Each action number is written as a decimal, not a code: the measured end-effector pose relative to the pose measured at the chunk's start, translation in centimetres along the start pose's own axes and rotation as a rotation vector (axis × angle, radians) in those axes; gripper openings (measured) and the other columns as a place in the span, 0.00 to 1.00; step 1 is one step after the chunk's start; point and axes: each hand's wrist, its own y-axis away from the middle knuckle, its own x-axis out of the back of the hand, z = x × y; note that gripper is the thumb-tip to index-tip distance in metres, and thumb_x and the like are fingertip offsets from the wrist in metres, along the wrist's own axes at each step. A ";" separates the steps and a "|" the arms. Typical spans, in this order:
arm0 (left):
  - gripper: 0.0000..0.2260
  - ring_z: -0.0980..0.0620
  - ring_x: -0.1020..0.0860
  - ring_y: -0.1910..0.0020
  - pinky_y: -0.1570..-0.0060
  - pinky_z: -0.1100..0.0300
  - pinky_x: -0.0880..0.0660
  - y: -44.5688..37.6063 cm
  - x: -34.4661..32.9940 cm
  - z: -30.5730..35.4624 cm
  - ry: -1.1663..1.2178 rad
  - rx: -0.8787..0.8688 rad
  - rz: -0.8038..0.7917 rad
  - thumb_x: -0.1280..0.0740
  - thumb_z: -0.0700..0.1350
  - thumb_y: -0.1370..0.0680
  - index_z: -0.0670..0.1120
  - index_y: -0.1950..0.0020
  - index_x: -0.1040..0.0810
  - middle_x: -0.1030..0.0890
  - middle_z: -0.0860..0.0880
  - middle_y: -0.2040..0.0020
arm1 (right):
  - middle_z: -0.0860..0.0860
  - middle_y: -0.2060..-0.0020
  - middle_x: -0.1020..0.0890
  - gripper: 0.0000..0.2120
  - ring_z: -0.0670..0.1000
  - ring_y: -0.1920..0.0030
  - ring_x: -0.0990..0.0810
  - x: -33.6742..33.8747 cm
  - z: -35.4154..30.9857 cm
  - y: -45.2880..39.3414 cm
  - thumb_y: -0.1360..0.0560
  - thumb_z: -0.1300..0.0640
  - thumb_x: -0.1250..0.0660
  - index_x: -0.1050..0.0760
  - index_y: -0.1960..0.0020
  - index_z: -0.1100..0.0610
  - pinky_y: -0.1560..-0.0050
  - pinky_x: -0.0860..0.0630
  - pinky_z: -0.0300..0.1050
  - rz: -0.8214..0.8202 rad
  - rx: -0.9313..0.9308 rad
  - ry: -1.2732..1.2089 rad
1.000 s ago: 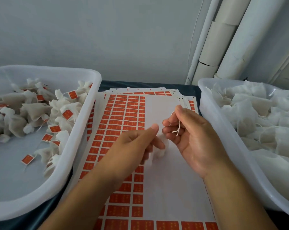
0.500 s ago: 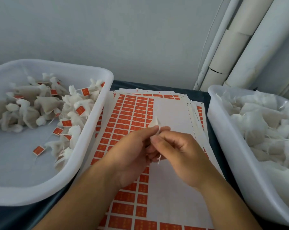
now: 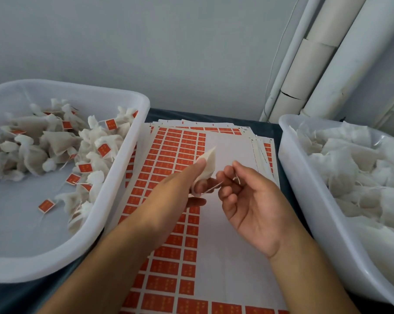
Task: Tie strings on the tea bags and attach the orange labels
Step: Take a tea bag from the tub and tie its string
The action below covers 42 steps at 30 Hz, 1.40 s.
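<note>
Faint pale marks on the orange labels [image 3: 173, 175], perhaps characters, none legible

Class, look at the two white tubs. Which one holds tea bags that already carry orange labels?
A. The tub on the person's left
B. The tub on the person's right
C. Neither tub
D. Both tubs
A: the left tub holds tea bags with orange labels, while the bags in the right tub show none.
</note>
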 end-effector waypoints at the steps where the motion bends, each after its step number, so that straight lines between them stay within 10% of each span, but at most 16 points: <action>1: 0.32 0.55 0.16 0.46 0.36 0.49 0.24 0.1 0.1 -0.1 -0.074 -0.027 -0.043 0.38 0.75 0.30 0.57 0.36 0.22 0.15 0.55 0.46 | 0.55 0.55 0.14 0.11 0.46 0.66 0.18 0.1 -0.1 0.0 0.24 0.50 0.29 0.13 0.54 0.57 0.68 0.21 0.36 0.010 0.021 0.024; 8: 0.16 0.60 0.26 0.70 0.66 0.66 0.26 0.4 0.5 -0.7 -0.617 -0.283 -0.203 0.34 0.65 0.26 0.52 0.56 0.23 0.25 0.54 0.66 | 0.44 0.56 0.14 0.14 0.41 0.65 0.21 0.6 -0.6 0.7 0.17 0.48 0.36 0.13 0.54 0.50 0.69 0.28 0.32 0.032 0.399 0.796; 14: 0.18 0.53 0.25 0.59 0.57 0.48 0.25 0.2 -0.2 -1.7 -0.852 -0.580 -0.136 0.44 0.55 0.16 0.47 0.54 0.21 0.22 0.50 0.57 | 0.40 0.56 0.14 0.10 0.48 0.51 0.17 1.2 -0.2 0.9 0.18 0.48 0.34 0.14 0.50 0.47 0.52 0.19 0.51 -0.047 0.645 1.326; 21: 0.21 0.51 0.23 0.57 0.57 0.56 0.26 0.4 -0.2 -1.5 -0.681 -0.632 -0.193 0.48 0.53 0.15 0.44 0.51 0.20 0.21 0.51 0.58 | 0.39 0.44 0.15 0.13 0.44 0.40 0.18 1.5 -0.6 1.0 0.18 0.48 0.35 0.17 0.39 0.49 0.43 0.18 0.47 -0.156 0.649 1.274; 25: 0.19 0.56 0.26 0.64 0.62 0.63 0.29 0.6 -0.3 -1.4 -0.572 -0.573 -0.248 0.47 0.50 0.17 0.45 0.60 0.24 0.26 0.51 0.65 | 0.31 0.47 0.18 0.15 0.50 0.59 0.18 1.5 -0.7 0.7 0.17 0.46 0.37 0.23 0.32 0.44 0.54 0.15 0.53 -0.139 0.617 1.297; 28: 0.19 0.57 0.31 0.68 0.65 0.59 0.30 0.6 -0.1 -1.1 -0.481 -0.485 -0.290 0.48 0.52 0.18 0.51 0.65 0.29 0.29 0.51 0.69 | 0.37 0.45 0.16 0.19 0.53 0.53 0.15 1.6 -0.6 0.4 0.18 0.43 0.39 0.27 0.28 0.44 0.50 0.16 0.52 -0.128 0.573 1.289; 42: 0.21 0.63 0.24 0.65 0.56 0.63 0.29 0.4 0.6 -0.3 -0.466 -0.158 -0.223 0.47 0.55 0.15 0.49 0.56 0.19 0.20 0.51 0.62 | 0.34 0.60 0.21 0.03 0.39 0.60 0.19 1.6 -0.7 0.8 0.19 0.53 0.31 0.24 0.48 0.51 0.64 0.26 0.30 -0.205 0.618 1.326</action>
